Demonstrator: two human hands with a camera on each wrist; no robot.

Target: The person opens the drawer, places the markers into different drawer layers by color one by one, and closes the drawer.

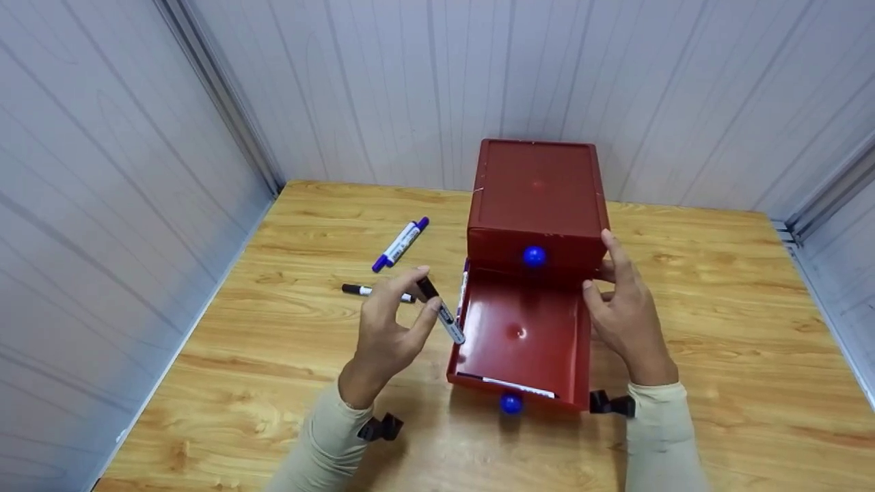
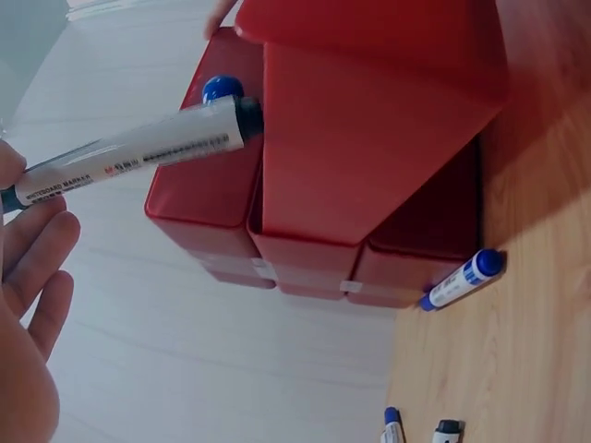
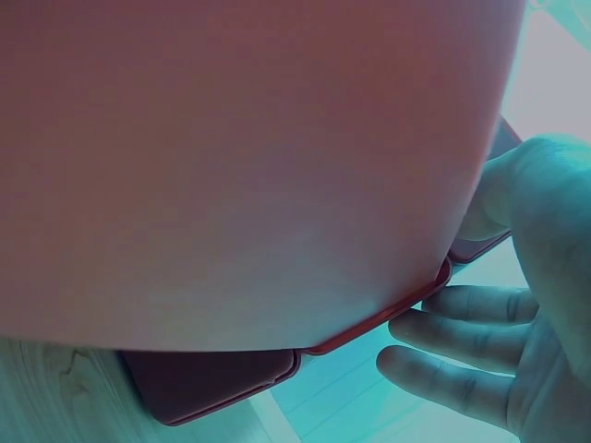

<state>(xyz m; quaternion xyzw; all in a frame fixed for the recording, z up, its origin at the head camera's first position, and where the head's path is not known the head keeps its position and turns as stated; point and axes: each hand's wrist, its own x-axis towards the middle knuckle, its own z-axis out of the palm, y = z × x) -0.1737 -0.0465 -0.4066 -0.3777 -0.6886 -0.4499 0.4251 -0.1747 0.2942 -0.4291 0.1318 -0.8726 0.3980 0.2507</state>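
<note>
Between thumb and fingers, my left hand (image 1: 389, 331) pinches a whiteboard marker (image 1: 441, 311) with a black cap. The marker slants down over the left edge of a pulled-out red drawer (image 1: 523, 342). In the left wrist view the same marker (image 2: 138, 152) shows a white barrel with dark ends. My right hand (image 1: 625, 321) touches the right side of the red drawer unit (image 1: 540, 188). Its fingers (image 3: 462, 337) are extended along the unit's edge in the right wrist view. Along the drawer's front inner wall lies a white marker (image 1: 519, 387).
Left of the unit, a blue-capped marker (image 1: 401, 244) and a black-capped marker (image 1: 357, 290) lie on the wooden table (image 1: 273, 383). Another marker (image 1: 463, 294) is at the drawer's left edge; whether inside, I cannot tell. Blue ball knobs (image 1: 534, 256) stick out. Panel walls (image 1: 410, 89) enclose the table.
</note>
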